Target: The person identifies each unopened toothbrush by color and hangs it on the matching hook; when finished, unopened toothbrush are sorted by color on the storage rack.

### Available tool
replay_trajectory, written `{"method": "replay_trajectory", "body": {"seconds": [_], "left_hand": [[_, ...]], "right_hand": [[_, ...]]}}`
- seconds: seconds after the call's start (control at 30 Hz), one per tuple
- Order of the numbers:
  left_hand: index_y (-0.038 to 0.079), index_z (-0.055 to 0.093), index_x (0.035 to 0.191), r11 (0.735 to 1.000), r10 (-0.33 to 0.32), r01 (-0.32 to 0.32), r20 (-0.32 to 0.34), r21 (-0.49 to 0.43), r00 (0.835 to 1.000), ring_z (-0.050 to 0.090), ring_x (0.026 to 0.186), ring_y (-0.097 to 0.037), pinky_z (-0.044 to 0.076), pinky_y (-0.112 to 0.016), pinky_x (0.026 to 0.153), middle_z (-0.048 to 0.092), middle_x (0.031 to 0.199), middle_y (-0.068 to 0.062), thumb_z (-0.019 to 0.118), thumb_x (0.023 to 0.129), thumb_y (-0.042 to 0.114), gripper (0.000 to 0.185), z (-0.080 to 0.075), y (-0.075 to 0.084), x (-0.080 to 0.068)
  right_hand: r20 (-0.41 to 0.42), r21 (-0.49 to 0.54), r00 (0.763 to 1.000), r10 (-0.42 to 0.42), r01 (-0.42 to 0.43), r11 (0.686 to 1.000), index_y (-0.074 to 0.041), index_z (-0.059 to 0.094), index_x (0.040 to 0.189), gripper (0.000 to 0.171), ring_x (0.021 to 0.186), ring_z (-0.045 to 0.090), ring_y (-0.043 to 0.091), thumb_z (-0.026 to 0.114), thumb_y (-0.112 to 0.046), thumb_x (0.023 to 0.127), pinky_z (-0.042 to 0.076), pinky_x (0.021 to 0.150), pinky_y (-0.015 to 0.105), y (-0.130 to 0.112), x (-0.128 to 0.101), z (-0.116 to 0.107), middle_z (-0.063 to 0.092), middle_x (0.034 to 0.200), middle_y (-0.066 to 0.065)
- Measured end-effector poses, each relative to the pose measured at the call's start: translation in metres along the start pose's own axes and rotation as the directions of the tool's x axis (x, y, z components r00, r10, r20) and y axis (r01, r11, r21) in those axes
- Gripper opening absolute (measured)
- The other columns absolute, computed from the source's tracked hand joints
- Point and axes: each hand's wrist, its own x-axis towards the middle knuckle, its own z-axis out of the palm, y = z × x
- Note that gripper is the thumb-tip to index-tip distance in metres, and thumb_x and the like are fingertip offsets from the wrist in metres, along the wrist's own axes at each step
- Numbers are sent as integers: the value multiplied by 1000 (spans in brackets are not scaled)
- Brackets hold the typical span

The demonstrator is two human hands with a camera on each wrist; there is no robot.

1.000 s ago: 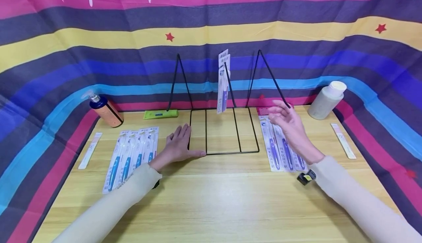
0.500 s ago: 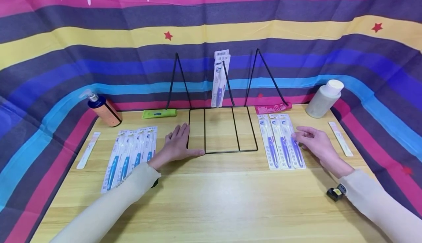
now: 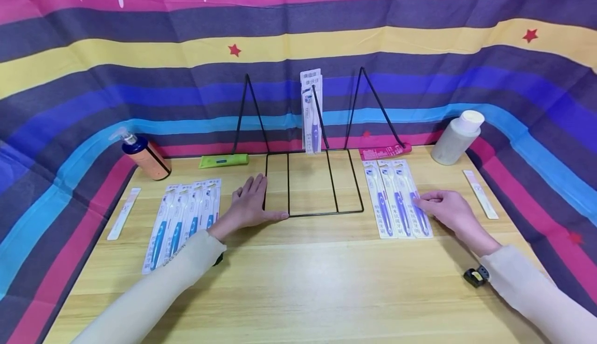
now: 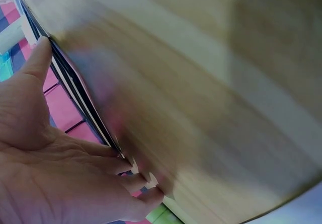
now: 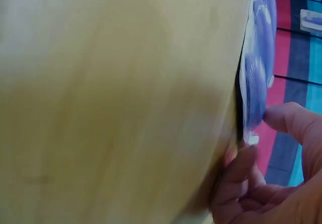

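Note:
My left hand [image 3: 249, 204] lies with fingers spread against the left side of the black wire rack [image 3: 313, 214], the thumb at its front corner. The left wrist view shows this hand [image 4: 65, 168] with straight fingers along the wire. My right hand [image 3: 450, 210] pinches the right edge of the rightmost purple packaged toothbrush [image 3: 414, 199]. Thumb and forefinger of that hand [image 5: 282, 173] meet the edge of the pack [image 5: 255, 90] in the right wrist view. Two more purple packs [image 3: 389, 199] lie beside it. Overlapping toothbrush packs [image 3: 311, 113] hang from the rack's middle hook.
Several blue packaged toothbrushes [image 3: 179, 225] lie left of the rack. A green tube [image 3: 224, 161] and a pink tube [image 3: 384, 152] lie near the rack's feet. A pump bottle [image 3: 146, 157] and a white-capped bottle [image 3: 458, 138] stand at the back corners. Slim white packets [image 3: 123, 213] flank both sides.
My right hand has moved from near the rack's right hook down to the rightmost purple toothbrush pack and now pinches its edge. The hanging packs have swung to face forward. My left hand stays put.

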Motion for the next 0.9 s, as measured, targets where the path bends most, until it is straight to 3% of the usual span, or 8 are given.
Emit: {"method": "replay_trajectory", "body": {"seconds": [0.2, 0.37, 0.53, 0.67, 0.77, 0.9], "left_hand": [[-6, 14, 172, 1000, 5, -5, -5, -11, 1000, 4, 164, -49, 10, -75, 123, 7, 180, -25, 74, 90, 76, 131, 2, -2, 1], [-6, 13, 172, 1000, -4, 4, 2, -7, 1000, 3, 164, -49, 9, -74, 124, 6, 180, -24, 75, 91, 72, 128, 0, 0, 0], [-6, 13, 172, 1000, 1, -1, -1, 9, 1000, 4, 164, -48, 10, -74, 124, 7, 180, -25, 75, 92, 71, 127, -1, 1, 1], [-6, 13, 172, 1000, -2, 2, -2, 12, 1000, 5, 164, -48, 10, -74, 124, 8, 180, -25, 76, 92, 70, 126, -2, 2, -1], [-6, 13, 172, 1000, -6, 6, 0, 16, 1000, 5, 164, -48, 10, -74, 124, 7, 180, -25, 76, 92, 70, 126, -2, 2, -1], [-5, 13, 172, 1000, -10, 10, 1, 23, 1000, 5, 164, -47, 10, -74, 124, 7, 180, -24, 75, 92, 72, 127, -1, 1, -1]], "right_hand": [[-73, 17, 996, -48, 49, 999, 12, 62, 131, 54, 92, 67, 18, 75, -33, 104, 50, 72, 28, 0, -5, 2, 75, 113, 25], [-78, 159, 996, -52, 64, 985, 11, 56, 141, 49, 88, 62, 1, 72, -19, 106, 51, 69, 22, -1, -15, 1, 74, 116, 24], [-106, 336, 994, -39, 72, 939, 7, 54, 148, 49, 90, 63, -3, 70, -13, 107, 53, 74, 19, -13, -30, 2, 71, 116, 3], [-71, 511, 995, -75, 101, 854, -4, 61, 145, 41, 97, 67, 2, 71, -8, 106, 56, 79, 20, -32, -42, 10, 70, 115, -11], [-38, 657, 992, -119, 115, 745, -13, 68, 139, 37, 98, 70, 7, 73, -3, 104, 58, 80, 22, -51, -51, 22, 72, 116, -9], [-64, 769, 979, -192, 171, 616, -13, 70, 137, 36, 97, 69, 8, 73, 0, 104, 56, 77, 19, -76, -58, 43, 75, 117, -3]]}}
